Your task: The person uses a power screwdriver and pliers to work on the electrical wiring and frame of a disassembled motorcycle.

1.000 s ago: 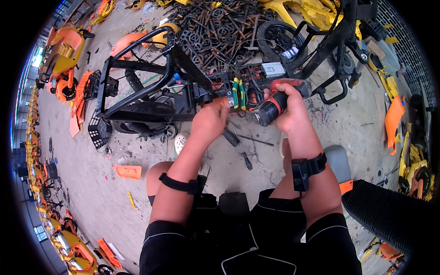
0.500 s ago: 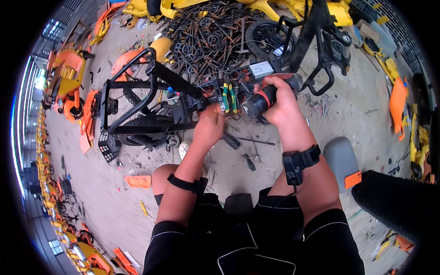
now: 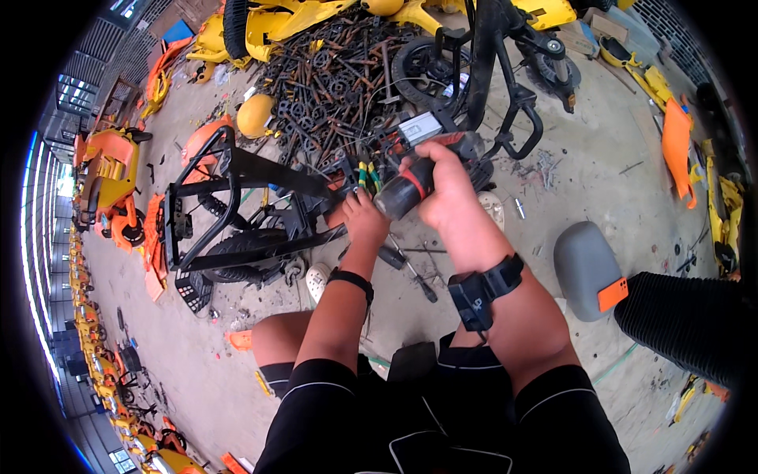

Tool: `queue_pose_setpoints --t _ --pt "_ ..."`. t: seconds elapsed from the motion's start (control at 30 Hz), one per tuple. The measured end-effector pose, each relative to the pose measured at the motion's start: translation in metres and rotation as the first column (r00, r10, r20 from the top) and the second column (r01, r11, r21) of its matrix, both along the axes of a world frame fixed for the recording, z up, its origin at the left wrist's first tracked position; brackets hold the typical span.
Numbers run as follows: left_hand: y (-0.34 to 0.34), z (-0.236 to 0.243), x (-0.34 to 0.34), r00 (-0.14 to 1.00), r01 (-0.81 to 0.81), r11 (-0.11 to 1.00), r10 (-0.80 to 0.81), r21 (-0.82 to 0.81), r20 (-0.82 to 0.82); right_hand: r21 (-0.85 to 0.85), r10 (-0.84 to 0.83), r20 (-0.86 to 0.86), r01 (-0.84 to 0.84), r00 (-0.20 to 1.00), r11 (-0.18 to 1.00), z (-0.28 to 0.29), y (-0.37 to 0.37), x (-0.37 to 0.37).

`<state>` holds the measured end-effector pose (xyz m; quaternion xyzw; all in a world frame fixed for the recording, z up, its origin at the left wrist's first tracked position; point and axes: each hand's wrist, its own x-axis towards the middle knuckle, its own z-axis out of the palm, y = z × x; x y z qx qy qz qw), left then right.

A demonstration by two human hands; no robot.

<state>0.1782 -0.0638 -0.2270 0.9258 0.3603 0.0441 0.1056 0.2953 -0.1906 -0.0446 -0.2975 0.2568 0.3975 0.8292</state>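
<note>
My right hand (image 3: 446,188) is wrapped round a black and red cordless power tool (image 3: 401,192), held over the middle of a dismantled black scooter frame (image 3: 276,170). The tool's blunt black end points toward my left hand (image 3: 365,221). That hand is closed, its fingertips at the frame's parts just beside the tool; whatever they pinch is hidden. Right behind the fingers, pliers (image 3: 369,174) with green and yellow handles rest on the frame. A silver box (image 3: 420,128) sits farther back. On the floor below my hands lies a screwdriver (image 3: 422,284).
A heap of rusty metal parts (image 3: 324,91) lies beyond the frame, with yellow body panels (image 3: 296,28) behind. To the right, an orange phone (image 3: 612,295) rests on a grey seat (image 3: 583,261), beside a black ribbed object (image 3: 679,316). Scooters (image 3: 110,178) stand at left.
The view has shifted, so the frame and floor items sit differently in it. The power tool is now closer to my left hand, whose fingers have come up near the pliers.
</note>
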Motion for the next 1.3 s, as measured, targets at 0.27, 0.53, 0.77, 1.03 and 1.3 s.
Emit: queue_pose_setpoints --t 0.27,0.53,0.77,1.03,1.3 --pt "0.001 -0.023 0.030 0.998 -0.057 0.985 0.061 0.162 -0.018 -0.031 -0.029 -0.041 0.028 0.999 0.999 -0.004 0.000 0.000" --pt "0.052 0.020 0.037 0.983 0.013 0.968 -0.059 -0.251 -0.175 -0.045 -0.013 -0.010 0.012 1.000 0.999 0.005 0.006 -0.002" --pt "0.065 0.114 0.000 0.868 0.217 0.035 0.449 -0.975 0.210 -0.016 0.012 -0.010 -0.012 1.000 1.000 -0.005 0.004 -0.003" --pt "0.010 0.246 -0.094 0.753 0.598 -0.024 0.360 -0.801 0.551 0.056 0.103 0.248 -0.121 0.963 0.991 0.004 -0.002 -0.004" --pt "0.018 0.225 -0.116 0.714 0.484 -0.100 0.619 -0.869 0.327 0.198 0.115 0.626 -0.300 0.772 0.933 0.027 0.000 -0.030"
